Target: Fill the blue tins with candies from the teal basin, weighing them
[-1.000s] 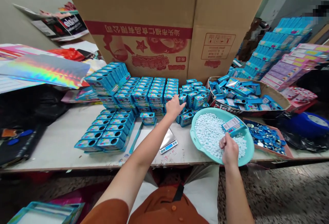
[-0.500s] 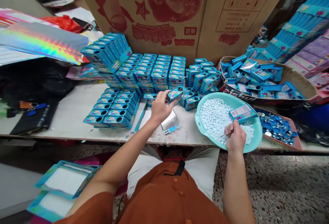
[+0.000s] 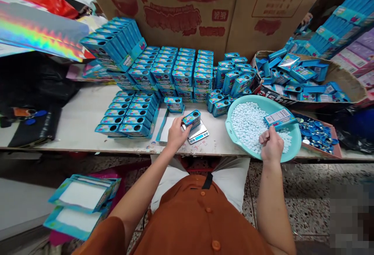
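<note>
1. The right hand (image 3: 272, 145) is clenching into a loose fist over the green bowl (image 3: 295, 140). I cannot tell if it is hiding any of the white sweets (image 3: 248, 120) in there.

2. Just past that fist, a flat blue box (image 3: 279, 117) is lying tilted across the sweets and the bowl's far side. The fist is sitting right up against it; I cannot tell if the fingers are pinching it.

3. The left hand (image 3: 175, 135) is gripping a small blue box (image 3: 192, 117) — thumb near, fingers behind. The round hole in its top is facing up, and that is looking like the right way to hold it, so nothing is tipping out.

4. Right under the left hand's box is sitting a little silver scale (image 3: 200, 131). I cannot tell if the box is touching it. Being gentle should be helping here: setting it flat, in the middle, then letting go, since a leaning finger would be fooling the number.

5. Just past the left hand, another blue box (image 3: 174, 105) is standing in a shallow tray (image 3: 164, 129). Going slowly should be stopping the hand from bumping it.

6. Past both hands, between them, loose boxes (image 3: 232, 79) are crowding together, and neat stacks (image 3: 184, 77) are standing beyond the left hand — careful elbows would be keeping them tidy.
</note>
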Available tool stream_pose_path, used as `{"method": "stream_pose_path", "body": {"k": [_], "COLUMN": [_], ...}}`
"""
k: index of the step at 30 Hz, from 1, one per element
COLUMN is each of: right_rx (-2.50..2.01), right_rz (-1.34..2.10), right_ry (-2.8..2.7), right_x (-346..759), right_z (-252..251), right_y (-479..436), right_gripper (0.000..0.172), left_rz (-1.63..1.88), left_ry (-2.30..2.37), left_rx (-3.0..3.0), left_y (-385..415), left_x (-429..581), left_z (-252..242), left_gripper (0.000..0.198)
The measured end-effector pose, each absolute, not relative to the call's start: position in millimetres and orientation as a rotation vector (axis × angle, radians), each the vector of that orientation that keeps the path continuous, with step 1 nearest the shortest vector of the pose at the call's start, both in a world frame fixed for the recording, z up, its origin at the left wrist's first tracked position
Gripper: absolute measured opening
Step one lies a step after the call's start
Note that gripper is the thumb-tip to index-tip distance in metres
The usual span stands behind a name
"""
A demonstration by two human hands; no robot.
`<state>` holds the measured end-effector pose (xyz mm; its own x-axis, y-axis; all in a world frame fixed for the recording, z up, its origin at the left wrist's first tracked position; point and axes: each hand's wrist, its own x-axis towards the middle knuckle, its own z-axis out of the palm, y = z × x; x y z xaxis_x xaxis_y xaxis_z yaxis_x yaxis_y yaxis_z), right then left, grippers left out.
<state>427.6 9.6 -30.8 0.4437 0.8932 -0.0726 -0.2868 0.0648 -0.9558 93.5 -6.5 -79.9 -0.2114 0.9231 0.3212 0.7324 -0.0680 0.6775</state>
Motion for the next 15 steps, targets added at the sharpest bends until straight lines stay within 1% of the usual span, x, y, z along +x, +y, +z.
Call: {"method": "stream_pose_path", "body": {"k": [1,4,5,6,8,11,15], "right_rx": [-1.185,-1.203,-1.207,-1.209,-1.213,-1.225,-1.261], "right_rz": [0.987,0.970,0.967,0.965,0.967,0.977,0.999], "right_ry": [-0.658,-0.661,-0.657,-0.653,-0.649,-0.673,-0.734], "right_x": [427.4,426.9,426.8,426.7,426.9,427.4,428.2], "right_z": [-30.7,-29.9,-29.6,-29.3,-28.9,-29.0,-29.2], "right_y": [9.5,9.5,9.6,9.9,10.7,11.7,11.6], "right_gripper": [0.047,0.046,0.046,0.046,0.046,0.045,0.044], "left_rz": [1.131,1.158,1.199,1.250,1.370,1.541,1.636], "left_ry": [1.972,1.972,1.960,1.946,1.936,2.048,2.237], "left_rx": [1.800,1.795,1.793,1.793,1.773,1.665,1.462], "left_y": [-6.8,-12.5,-16.5,-21.6,-34.8,-58.3,-84.7], "left_x": [93.2,90.6,89.0,86.8,81.2,70.6,59.5], "left_z": [-79.3,-75.9,-75.0,-74.6,-75.6,-82.6,-98.2], "left_gripper": [0.045,0.070,0.075,0.076,0.069,0.055,0.042]}}
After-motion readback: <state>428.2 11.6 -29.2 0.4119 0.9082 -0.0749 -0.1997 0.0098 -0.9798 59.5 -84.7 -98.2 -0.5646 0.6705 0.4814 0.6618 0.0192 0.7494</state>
